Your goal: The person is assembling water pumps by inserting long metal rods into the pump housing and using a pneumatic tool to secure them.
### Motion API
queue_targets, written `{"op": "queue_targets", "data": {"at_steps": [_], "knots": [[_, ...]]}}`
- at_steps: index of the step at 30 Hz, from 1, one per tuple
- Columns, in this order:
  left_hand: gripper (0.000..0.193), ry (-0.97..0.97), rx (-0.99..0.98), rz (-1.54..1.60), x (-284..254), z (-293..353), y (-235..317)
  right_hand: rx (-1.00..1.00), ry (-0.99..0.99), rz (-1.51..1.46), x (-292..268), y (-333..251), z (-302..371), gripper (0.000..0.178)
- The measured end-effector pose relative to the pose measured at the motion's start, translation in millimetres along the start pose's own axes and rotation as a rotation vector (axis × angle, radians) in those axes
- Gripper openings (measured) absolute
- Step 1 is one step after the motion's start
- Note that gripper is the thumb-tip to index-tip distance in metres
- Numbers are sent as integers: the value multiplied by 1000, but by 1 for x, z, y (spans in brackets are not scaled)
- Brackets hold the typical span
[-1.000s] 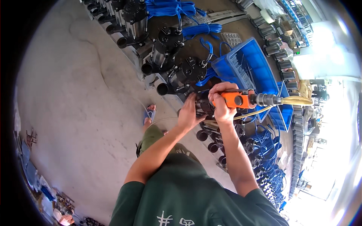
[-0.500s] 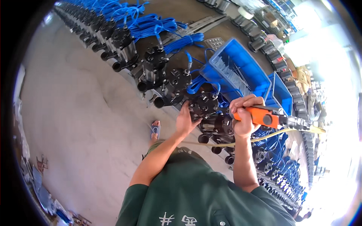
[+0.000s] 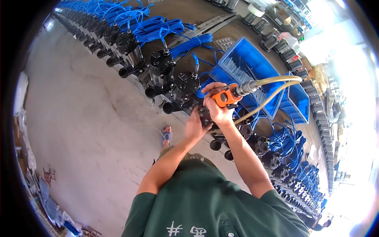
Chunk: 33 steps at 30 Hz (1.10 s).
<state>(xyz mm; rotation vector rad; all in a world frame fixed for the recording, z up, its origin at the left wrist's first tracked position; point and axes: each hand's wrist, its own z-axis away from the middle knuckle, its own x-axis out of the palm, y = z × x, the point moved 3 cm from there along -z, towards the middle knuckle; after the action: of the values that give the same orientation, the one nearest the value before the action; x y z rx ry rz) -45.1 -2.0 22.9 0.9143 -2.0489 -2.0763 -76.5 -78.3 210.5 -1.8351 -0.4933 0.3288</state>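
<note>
The left hand [image 3: 194, 127] clasps a black pump [image 3: 205, 115] at the near edge of the tabletop [image 3: 244, 29], thumb and fingers spread around its side. The right hand [image 3: 219, 112] is wrapped tight around an orange power tool [image 3: 226, 98] just above that pump (the tool's tip is hidden). A yellowish hose [image 3: 277, 79] loops from the tool, and a blue crate [image 3: 252, 53] sits farther in from the near edge.

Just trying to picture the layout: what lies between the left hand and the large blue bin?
In the head view, the right hand, gripping an orange tool, lies between them.
</note>
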Motion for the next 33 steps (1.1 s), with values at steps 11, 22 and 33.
{"op": "queue_targets", "data": {"at_steps": [11, 22, 33], "knots": [[101, -57, 24, 34, 9, -9, 8, -150, 169, -72, -40, -56, -5, 34], [64, 9, 91, -259, 14, 0, 5, -229, 342, 228, -100, -11, 1, 17], [73, 11, 150, -225, 13, -4, -7, -228, 354, 115, -96, -26, 11, 33]]}}
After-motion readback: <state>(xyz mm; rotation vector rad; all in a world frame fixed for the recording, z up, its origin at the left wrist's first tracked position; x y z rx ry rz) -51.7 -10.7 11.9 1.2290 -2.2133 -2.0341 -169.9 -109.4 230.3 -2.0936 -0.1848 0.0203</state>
